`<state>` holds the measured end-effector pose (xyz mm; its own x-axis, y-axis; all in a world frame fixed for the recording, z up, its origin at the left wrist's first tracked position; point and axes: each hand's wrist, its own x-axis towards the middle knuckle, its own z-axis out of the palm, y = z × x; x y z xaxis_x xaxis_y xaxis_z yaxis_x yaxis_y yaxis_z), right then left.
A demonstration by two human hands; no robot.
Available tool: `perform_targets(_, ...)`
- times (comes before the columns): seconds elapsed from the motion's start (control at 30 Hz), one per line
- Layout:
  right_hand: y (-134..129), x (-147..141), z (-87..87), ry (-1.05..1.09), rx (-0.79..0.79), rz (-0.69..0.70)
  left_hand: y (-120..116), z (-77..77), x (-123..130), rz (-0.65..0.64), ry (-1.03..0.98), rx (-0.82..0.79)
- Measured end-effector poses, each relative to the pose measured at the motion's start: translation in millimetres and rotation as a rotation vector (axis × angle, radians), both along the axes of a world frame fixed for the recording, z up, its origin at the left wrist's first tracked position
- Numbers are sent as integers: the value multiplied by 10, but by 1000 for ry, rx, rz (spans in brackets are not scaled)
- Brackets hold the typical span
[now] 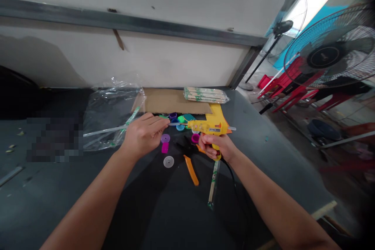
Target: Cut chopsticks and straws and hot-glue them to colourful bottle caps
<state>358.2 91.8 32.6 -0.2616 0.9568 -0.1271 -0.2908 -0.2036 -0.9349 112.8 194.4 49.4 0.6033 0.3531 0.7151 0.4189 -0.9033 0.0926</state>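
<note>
In the head view, think of the glue gun as the middle of a clock. It is hard, smooth yellow plastic, shaped like a toy gun, and it is up above the dark, flat table. It lies long from nine to three o'clock. Its thin metal tip points to nine, and a cloudy glue rod pokes out of its back toward three. The right hand is wrapped around its handle, and a black cord hangs down from there.

The left hand, at nine o'clock, pinches a thin clear stick. Its end points to three, right by the metal tip; I can't tell if they touch. A long see-through bar sticks out the other side of this hand toward nine; I can't tell if it is the same piece.

Little round plastic caps sit between nine and ten, blue, green and purple. Brown, flat cardboard is at ten, and a crinkly clear bag is farther out past nine. Wooden sticks in shiny wrap lie at twelve. Pliers with curved orange handles are at seven, and a see-through ridged disc is nearer eight.
</note>
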Motion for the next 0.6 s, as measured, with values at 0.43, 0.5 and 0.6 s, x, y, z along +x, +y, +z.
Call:
perform_targets(0.43, 12, -33, 36, 3, 11, -57, 28, -31, -8, 66, -18, -49)
perform_targets(0.5, 13, -42, 46, 18, 22, -107, 53, -41, -34, 74, -24, -48)
perform_targets(0.6, 19, -65, 50, 22, 69, -216, 104, -78, -107, 99, -2, -47)
